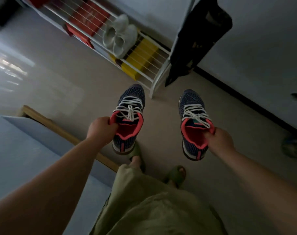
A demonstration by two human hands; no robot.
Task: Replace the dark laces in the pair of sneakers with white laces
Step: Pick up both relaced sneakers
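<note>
The head camera is looking steeply down, close over both arms, the shoe rack (127, 48) lying toward twelve o'clock.

Beige floor (93, 85) and white shoe rack (154, 78)

A pale sneaker pair (118, 36) sits on the rack above red (86, 16) and yellow boxes (141, 58).

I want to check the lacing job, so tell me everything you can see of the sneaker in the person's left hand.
The left-hand sneaker has a dark navy knit upper with pale flecks, a coral-red collar and lining, a pale sole edge and a striped heel tab. White laces cross its eyelets and end in a knot near the tongue. It hangs toe away over the floor, gripped at the collar edge by the left hand.
</note>
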